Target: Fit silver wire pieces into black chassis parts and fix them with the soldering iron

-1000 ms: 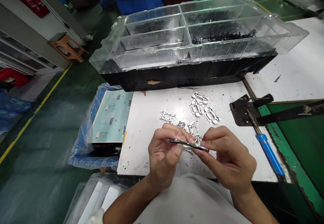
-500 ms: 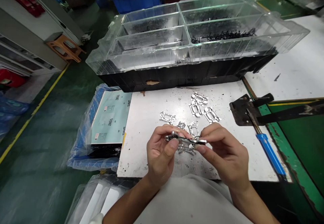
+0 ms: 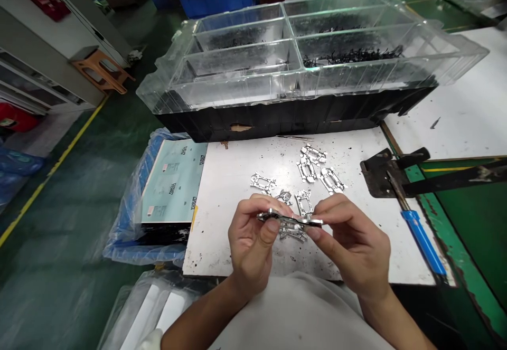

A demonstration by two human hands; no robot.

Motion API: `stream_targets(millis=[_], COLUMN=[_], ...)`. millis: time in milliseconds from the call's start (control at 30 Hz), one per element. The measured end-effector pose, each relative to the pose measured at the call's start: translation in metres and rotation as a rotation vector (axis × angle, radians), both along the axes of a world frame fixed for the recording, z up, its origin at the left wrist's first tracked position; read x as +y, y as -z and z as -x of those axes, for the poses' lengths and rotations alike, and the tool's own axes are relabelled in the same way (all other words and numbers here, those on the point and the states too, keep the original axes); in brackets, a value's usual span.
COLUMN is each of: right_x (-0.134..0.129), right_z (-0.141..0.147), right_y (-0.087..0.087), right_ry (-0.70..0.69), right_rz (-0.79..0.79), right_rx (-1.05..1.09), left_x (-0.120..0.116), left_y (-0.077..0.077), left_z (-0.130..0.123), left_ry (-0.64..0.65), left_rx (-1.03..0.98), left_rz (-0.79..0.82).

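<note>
Between my two hands I hold a small silver metal frame part [image 3: 291, 219] edge-on, above the near part of the white worktop. My left hand [image 3: 253, 239] pinches its left end between thumb and fingers. The right end sits in the pinch of my right hand [image 3: 352, 244]. Dark strips show along the part's edge; I cannot tell whether they belong to it. Beyond and beneath my hands lie several similar silver metal frames [image 3: 332, 180], loose on the worktop [image 3: 233, 244]. Some of them are partly hidden by my fingers.
A clear divided tray [image 3: 245, 94] holding small black pieces stands across the back. To the right are a black metal bracket [image 3: 378, 173] and a blue-handled tool [image 3: 423, 242]. At left, a plastic-lined blue crate [image 3: 127, 252] holds light-blue printed sheets [image 3: 170, 181].
Both hands keep their pinch on the metal frame part, nearly still. The view has shifted very slightly.
</note>
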State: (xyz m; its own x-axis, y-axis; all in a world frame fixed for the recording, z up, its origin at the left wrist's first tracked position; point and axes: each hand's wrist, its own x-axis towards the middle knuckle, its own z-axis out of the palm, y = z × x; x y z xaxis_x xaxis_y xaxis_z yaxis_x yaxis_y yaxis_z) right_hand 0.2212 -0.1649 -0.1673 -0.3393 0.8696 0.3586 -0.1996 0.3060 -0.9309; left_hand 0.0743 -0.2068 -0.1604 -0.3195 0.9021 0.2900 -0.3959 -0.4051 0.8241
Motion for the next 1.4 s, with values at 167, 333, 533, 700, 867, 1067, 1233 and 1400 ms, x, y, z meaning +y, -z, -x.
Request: stream_targets(millis=[167,333,533,700,867,1067,1233,1400], right_x=[0.000,0.000,0.001,0.001,0.001,0.002,0.006,0.011], right_z=[0.000,0.001,0.004,0.006,0.006,0.002,0.001,0.003], right_y=[-0.002,-0.002,-0.003,-0.004,-0.002,-0.002,-0.003,-0.003], right_ry=[0.022,0.004,0.018,0.026,0.052,0.029,0.015,-0.003], right_rz=[-0.054,-0.034,0.081,0.099,0.056,0.080,0.086,0.076], right_rx=[-0.015,0.000,0.085,0.122,0.118,0.109,0.072,0.052], left_x=[0.001,0.000,0.001,0.000,0.000,0.002,0.002,0.003], left_y=[0.001,0.002,0.003,0.004,0.005,0.006,0.005,0.006], left_z=[0.001,0.001,-0.002,-0.004,-0.003,-0.005,-0.005,-0.001], left_ry=[-0.017,-0.033,-0.040,-0.038,-0.038,-0.043,-0.024,-0.011], left_rx=[0.074,0.120,0.117,0.119,0.142,0.154,0.099,0.052], left_rz=[-0.073,-0.113,-0.109,-0.124,-0.108,-0.066,-0.017,-0.011])
